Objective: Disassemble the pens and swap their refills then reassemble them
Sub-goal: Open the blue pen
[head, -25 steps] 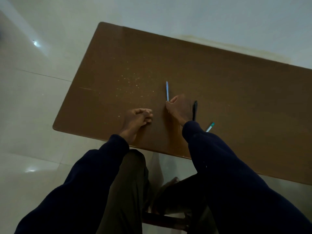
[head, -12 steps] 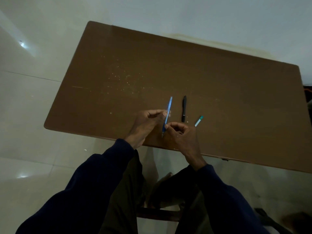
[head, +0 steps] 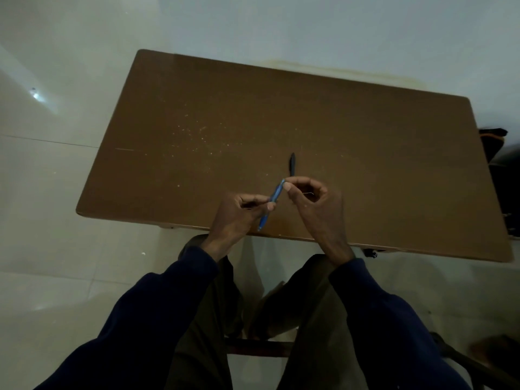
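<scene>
Blue pen (head: 274, 194) held above the tabletop (head: 197, 108), just nearer the person than the black pen (head: 292, 164). Its axis slants, tip nearest the person. Left hand (head: 236, 215): fingers clamped mid-barrel. Right hand (head: 315, 204): fingers pinching the far end, likely for unscrewing.

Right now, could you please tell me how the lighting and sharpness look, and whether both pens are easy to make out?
Head view: dim throughout, with one glare spot on the floor at upper left; its wide angle slightly bows the table edges; the blue pen stands out between left hand and right hand; the black pen nearly blends in.
</scene>
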`<state>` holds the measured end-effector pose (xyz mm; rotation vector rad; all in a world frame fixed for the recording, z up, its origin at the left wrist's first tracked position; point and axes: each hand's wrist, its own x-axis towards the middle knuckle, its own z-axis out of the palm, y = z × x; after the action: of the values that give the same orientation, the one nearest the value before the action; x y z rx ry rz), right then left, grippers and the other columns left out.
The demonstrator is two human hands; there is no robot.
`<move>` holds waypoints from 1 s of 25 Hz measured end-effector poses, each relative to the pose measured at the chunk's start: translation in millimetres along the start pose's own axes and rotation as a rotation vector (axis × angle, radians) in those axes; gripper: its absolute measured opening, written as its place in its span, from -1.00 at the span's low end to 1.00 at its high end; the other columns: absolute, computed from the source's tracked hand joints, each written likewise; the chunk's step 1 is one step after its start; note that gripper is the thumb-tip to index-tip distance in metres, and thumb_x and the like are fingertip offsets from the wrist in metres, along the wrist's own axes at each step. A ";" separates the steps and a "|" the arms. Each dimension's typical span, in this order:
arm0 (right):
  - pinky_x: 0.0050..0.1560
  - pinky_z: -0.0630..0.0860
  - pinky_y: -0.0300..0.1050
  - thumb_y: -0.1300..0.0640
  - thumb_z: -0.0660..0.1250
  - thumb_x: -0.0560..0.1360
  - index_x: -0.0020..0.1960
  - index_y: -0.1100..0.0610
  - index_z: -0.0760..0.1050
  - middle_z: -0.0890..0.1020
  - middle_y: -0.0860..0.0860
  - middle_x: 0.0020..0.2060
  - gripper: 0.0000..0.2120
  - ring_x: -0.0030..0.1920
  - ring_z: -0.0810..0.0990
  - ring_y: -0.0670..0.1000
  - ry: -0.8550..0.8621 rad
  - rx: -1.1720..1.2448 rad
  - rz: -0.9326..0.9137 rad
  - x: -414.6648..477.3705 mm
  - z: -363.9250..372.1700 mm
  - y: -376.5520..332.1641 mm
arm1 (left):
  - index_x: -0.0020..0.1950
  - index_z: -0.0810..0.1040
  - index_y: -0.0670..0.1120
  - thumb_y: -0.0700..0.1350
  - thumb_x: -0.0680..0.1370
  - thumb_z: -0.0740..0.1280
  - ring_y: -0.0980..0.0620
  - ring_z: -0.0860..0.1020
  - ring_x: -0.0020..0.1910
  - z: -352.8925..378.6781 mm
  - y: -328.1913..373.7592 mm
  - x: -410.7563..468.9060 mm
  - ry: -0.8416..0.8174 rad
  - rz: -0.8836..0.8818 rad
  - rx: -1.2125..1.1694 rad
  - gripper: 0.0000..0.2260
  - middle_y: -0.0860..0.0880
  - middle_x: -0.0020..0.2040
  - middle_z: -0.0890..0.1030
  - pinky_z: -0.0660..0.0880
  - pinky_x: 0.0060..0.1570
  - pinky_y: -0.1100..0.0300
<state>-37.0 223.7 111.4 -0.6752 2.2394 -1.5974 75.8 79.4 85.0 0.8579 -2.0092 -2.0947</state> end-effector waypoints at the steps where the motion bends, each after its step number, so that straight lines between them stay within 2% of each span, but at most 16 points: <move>1: -0.07 0.65 -0.24 0.10 0.46 0.56 0.03 -0.06 0.65 0.73 -0.14 -0.11 -0.91 -0.10 0.71 -0.16 -0.014 0.009 -0.009 1.2 -0.6 -3.6 | 0.10 0.74 -0.12 -0.15 0.52 0.51 0.05 0.71 -0.01 0.8 1.3 -2.9 0.007 0.018 0.018 -0.83 -0.01 -0.02 0.76 0.63 -0.03 0.25; 5: -0.09 0.64 -0.26 0.10 0.47 0.55 0.02 -0.03 0.67 0.74 -0.13 -0.09 -0.93 -0.11 0.72 -0.14 -0.050 0.020 -0.059 0.0 -0.2 -10.2 | 0.09 0.74 -0.14 -0.15 0.50 0.52 0.03 0.71 -0.06 -0.4 4.9 -9.9 0.075 0.054 0.070 -0.82 -0.05 -0.04 0.75 0.61 -0.07 0.24; 8: -0.13 0.64 -0.24 0.11 0.47 0.56 -0.01 -0.02 0.67 0.73 -0.12 -0.13 -0.96 -0.16 0.71 -0.13 -0.043 0.005 -0.081 2.9 -0.5 -14.6 | 0.08 0.74 -0.12 -0.14 0.49 0.53 0.18 0.69 -0.12 -4.3 4.9 -11.7 0.099 0.051 0.091 -0.81 0.00 -0.06 0.74 0.57 -0.15 0.35; 10: -0.18 0.63 -0.26 0.11 0.46 0.57 -0.02 0.01 0.67 0.72 -0.13 -0.17 -0.98 -0.21 0.69 -0.15 -0.070 -0.055 -0.099 7.1 -0.1 -17.4 | 0.07 0.72 -0.10 -0.15 0.48 0.54 0.26 0.67 -0.16 -7.2 6.0 -12.6 0.111 0.050 0.097 -0.82 0.04 -0.07 0.72 0.56 -0.18 0.40; 13: -0.22 0.56 -0.36 0.08 0.47 0.56 0.00 0.05 0.69 0.70 -0.15 -0.20 -0.94 -0.24 0.66 -0.18 -0.153 -0.163 -0.118 13.8 0.4 -20.8 | 0.08 0.72 -0.08 -0.15 0.48 0.53 0.22 0.68 -0.14 -12.9 4.1 -12.5 0.125 0.076 0.130 -0.82 0.06 -0.08 0.72 0.57 -0.17 0.39; 16: -0.23 0.52 -0.40 0.09 0.47 0.56 -0.05 0.00 0.68 0.67 -0.21 -0.24 -0.98 -0.25 0.64 -0.22 -0.212 -0.244 -0.120 19.7 3.6 -26.3 | 0.05 0.71 0.00 -0.14 0.48 0.54 0.25 0.67 -0.13 -19.5 2.8 -13.8 0.135 0.070 0.128 -0.83 0.13 -0.10 0.71 0.58 -0.18 0.39; 19: -0.26 0.50 -0.39 0.15 0.44 0.58 -0.07 0.03 0.67 0.63 -0.22 -0.29 -0.93 -0.31 0.61 -0.23 -0.243 -0.283 -0.145 24.6 9.4 -31.6 | 0.08 0.72 -0.07 -0.14 0.49 0.53 0.15 0.69 -0.12 -25.2 1.3 -8.7 0.152 0.090 0.175 -0.82 0.05 -0.07 0.73 0.61 -0.15 0.33; 22: -0.24 0.57 -0.36 0.15 0.44 0.58 -0.04 0.08 0.67 0.68 -0.14 -0.27 -0.95 -0.29 0.66 -0.16 -0.186 -0.242 -0.148 35.9 7.7 -36.5 | 0.10 0.72 -0.14 -0.16 0.50 0.53 0.08 0.69 -0.09 -34.2 -6.6 -4.4 0.179 0.072 0.202 -0.81 -0.06 -0.03 0.74 0.62 -0.10 0.30; 25: -0.16 0.65 -0.25 0.18 0.47 0.55 -0.04 0.15 0.69 0.72 -0.01 -0.25 -0.95 -0.25 0.72 -0.05 -0.169 -0.178 -0.087 47.2 7.3 -26.3 | 0.12 0.72 -0.16 -0.17 0.51 0.51 0.03 0.70 -0.03 -45.4 -18.6 -6.9 0.209 0.049 0.148 -0.80 -0.08 0.01 0.74 0.64 -0.03 0.19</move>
<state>-67.9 185.4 134.8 -0.9300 2.2717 -1.3324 108.3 44.6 71.3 0.9947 -2.0693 -1.7668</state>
